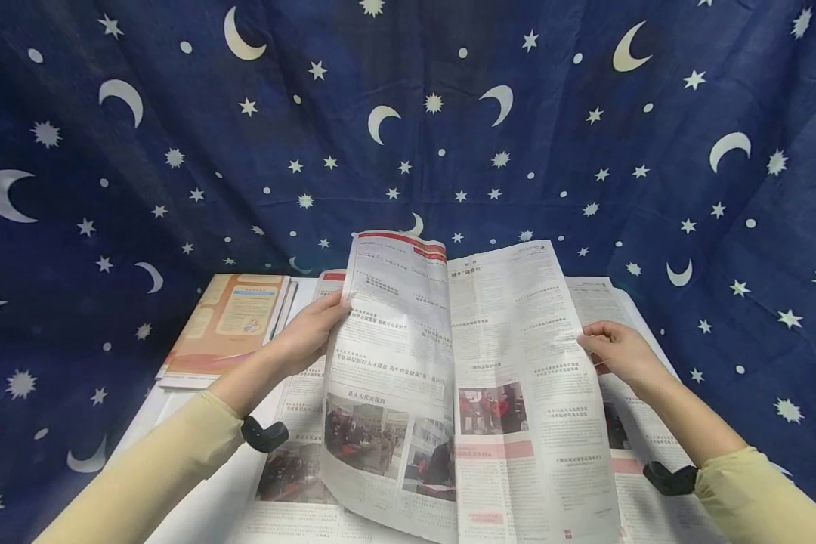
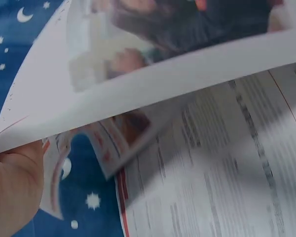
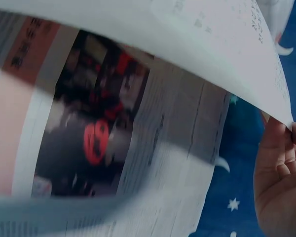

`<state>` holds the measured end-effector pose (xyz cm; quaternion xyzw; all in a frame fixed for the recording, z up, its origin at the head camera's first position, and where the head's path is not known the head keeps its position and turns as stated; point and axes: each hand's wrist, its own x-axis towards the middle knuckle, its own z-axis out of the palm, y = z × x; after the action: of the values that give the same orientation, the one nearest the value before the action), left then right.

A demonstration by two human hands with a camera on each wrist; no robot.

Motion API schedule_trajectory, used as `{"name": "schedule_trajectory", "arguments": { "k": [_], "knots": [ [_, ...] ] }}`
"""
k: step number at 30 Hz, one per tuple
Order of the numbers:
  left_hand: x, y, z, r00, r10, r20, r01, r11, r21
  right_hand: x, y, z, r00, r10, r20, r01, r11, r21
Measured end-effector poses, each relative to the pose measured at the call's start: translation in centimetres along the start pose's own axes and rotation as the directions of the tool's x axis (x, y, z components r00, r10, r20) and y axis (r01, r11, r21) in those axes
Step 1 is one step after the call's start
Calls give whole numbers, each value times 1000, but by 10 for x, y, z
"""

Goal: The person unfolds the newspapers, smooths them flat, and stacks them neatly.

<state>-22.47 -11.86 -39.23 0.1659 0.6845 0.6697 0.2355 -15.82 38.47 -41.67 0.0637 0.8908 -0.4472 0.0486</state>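
A newspaper [image 1: 394,355] is held up, spread in two halves with a fold down its middle. My left hand [image 1: 313,332] pinches its left edge; in the left wrist view only part of that hand [image 2: 17,182] shows, beneath the raised sheet [image 2: 44,89]. The right edge is pinched between thumb and fingers of my right hand [image 1: 619,351], and the right wrist view shows this grip [image 3: 281,173] too. Under the raised sheets, more newspaper pages [image 1: 299,453] lie on the table, with columns of text and photos.
An orange-brown booklet [image 1: 224,325] lies at the table's left, on other papers. The white table [image 1: 211,499] ends at a dark blue cloth [image 1: 408,113] with moons and stars. A black band [image 1: 265,434] sits on each wrist.
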Motion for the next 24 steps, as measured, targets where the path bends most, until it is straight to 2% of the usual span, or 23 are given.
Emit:
{"name": "schedule_trajectory", "arguments": {
  "k": [6, 13, 17, 24],
  "knots": [
    [-19, -4, -30, 997, -3, -75, 6, 999, 39, -4, 16, -20, 999, 32, -33, -34, 997, -63],
    [-39, -19, -66, 984, -68, -166, 73, 997, 24, -9, 45, -44, 994, 59, -91, -72, 985, -157],
    [-46, -29, -83, 981, -92, -170, 98, 995, 29, -13, 61, -57, 991, 83, -104, -100, 980, -174],
    [-51, -51, -98, 969, -165, -186, 177, 983, 47, -11, 79, -68, 988, 112, -110, -131, 972, -193]
  ]
}}
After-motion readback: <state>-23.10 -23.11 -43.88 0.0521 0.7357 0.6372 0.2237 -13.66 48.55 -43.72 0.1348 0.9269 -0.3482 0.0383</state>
